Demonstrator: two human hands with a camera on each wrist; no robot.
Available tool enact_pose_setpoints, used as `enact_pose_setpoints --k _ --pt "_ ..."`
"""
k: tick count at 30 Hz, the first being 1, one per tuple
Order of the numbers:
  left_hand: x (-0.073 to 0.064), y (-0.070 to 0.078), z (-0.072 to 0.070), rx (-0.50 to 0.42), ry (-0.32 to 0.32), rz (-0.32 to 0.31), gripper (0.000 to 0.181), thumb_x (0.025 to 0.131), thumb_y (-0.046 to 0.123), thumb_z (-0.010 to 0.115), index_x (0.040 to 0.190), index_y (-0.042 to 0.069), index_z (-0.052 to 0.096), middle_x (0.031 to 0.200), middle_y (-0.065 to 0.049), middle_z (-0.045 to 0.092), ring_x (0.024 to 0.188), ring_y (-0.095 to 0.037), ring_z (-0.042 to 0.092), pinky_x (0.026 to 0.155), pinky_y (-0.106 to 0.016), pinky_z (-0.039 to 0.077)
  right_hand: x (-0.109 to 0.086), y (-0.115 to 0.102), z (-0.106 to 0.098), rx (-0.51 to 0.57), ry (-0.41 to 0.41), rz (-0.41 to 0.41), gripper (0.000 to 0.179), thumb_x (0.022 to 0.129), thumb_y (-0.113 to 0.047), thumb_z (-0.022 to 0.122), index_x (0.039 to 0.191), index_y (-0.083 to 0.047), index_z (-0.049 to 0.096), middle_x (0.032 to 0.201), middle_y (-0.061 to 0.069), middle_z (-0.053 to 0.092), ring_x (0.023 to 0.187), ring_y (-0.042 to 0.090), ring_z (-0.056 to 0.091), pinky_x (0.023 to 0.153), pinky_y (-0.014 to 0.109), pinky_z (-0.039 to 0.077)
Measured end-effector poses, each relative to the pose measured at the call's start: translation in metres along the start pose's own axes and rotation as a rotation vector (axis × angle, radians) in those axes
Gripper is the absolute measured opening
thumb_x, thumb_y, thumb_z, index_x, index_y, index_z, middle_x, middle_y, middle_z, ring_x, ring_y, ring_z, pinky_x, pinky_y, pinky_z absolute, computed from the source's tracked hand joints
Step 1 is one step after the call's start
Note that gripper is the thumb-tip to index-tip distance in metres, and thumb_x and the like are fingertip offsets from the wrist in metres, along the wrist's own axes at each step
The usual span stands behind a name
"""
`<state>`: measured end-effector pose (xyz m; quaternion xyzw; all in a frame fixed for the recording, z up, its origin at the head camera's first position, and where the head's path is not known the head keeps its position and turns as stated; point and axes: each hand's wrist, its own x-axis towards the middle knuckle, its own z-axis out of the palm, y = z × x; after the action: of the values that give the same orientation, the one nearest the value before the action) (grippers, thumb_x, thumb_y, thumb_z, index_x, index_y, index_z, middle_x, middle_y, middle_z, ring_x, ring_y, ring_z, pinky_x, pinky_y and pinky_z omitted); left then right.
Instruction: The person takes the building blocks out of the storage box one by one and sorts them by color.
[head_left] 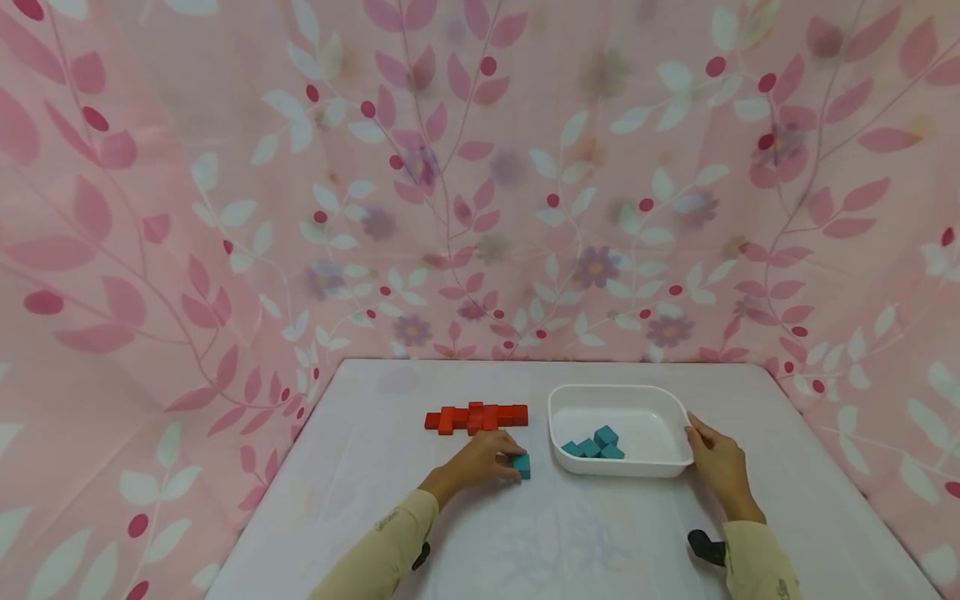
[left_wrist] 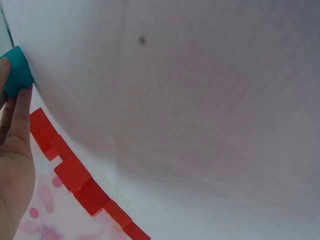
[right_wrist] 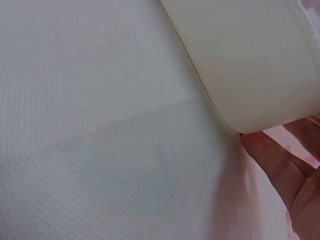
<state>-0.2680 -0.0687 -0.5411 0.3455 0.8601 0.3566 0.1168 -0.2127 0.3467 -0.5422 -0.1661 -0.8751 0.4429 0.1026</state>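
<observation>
In the head view my left hand (head_left: 483,458) pinches a teal block (head_left: 522,467) between thumb and fingers, low over the table in front of the red blocks. The left wrist view shows the same teal block (left_wrist: 19,72) between thumb and fingertips. My right hand (head_left: 718,458) grips the right side of a white tray (head_left: 618,468). In the right wrist view, the thumb and fingers (right_wrist: 272,155) touch the tray's outer wall (right_wrist: 250,65). Several teal blocks (head_left: 605,436) lie inside the tray, gathered toward its front left.
Several red blocks (head_left: 457,417) lie together in an uneven row left of the tray, some apparently raised on others. A white cloth covers the table (head_left: 600,533). Pink leaf-patterned curtains (head_left: 480,208) stand behind it and along both sides.
</observation>
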Motion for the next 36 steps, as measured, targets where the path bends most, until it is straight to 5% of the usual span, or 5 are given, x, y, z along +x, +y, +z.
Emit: enact_pose_setpoints --k 8,12,20,27,36 --pt "0.000 0.002 0.000 -0.010 0.004 -0.006 0.044 0.082 0.021 0.081 0.123 0.012 0.069 0.106 0.008 0.066 0.092 -0.001 0.059 0.078 -0.015 0.051 0.000 0.002 0.000 -0.019 0.007 -0.036 0.049 0.102 -0.039 0.046 0.144 -0.013 0.046 0.141 0.022 0.045 0.133 0.042 0.041 0.101 0.056 0.040" --pt "0.001 0.003 -0.004 0.000 -0.016 0.002 0.046 0.081 0.022 0.081 0.123 0.011 0.069 0.108 0.008 0.066 0.092 -0.001 0.059 0.078 -0.016 0.051 0.000 0.002 0.000 -0.037 0.001 -0.048 0.050 0.102 -0.040 0.046 0.145 -0.014 0.045 0.141 0.021 0.046 0.123 0.037 0.050 0.088 0.047 0.048" --pt "0.006 0.009 -0.016 -0.022 -0.035 0.023 0.052 0.084 0.028 0.079 0.132 0.015 0.062 0.127 0.007 0.060 0.115 -0.008 0.055 0.093 -0.029 0.050 0.001 0.003 0.000 -0.037 -0.007 -0.032 0.050 0.102 -0.041 0.045 0.146 -0.016 0.044 0.142 0.022 0.045 0.113 0.036 0.053 0.079 0.039 0.050" --pt "0.038 0.033 -0.024 0.094 0.070 0.123 0.046 0.088 0.035 0.072 0.132 0.023 0.062 0.128 0.009 0.059 0.118 -0.010 0.054 0.092 -0.031 0.051 0.001 0.004 0.000 -0.038 0.006 -0.046 0.049 0.102 -0.040 0.047 0.144 -0.015 0.046 0.139 0.023 0.048 0.104 0.032 0.055 0.065 0.022 0.047" --pt "0.087 0.077 -0.009 0.314 -0.033 0.137 0.042 0.086 0.031 0.076 0.123 0.013 0.069 0.120 0.002 0.061 0.109 -0.011 0.057 0.091 -0.019 0.048 0.000 0.003 0.001 -0.033 0.010 -0.031 0.049 0.102 -0.040 0.047 0.145 -0.016 0.046 0.141 0.022 0.047 0.104 0.032 0.055 0.067 0.026 0.050"
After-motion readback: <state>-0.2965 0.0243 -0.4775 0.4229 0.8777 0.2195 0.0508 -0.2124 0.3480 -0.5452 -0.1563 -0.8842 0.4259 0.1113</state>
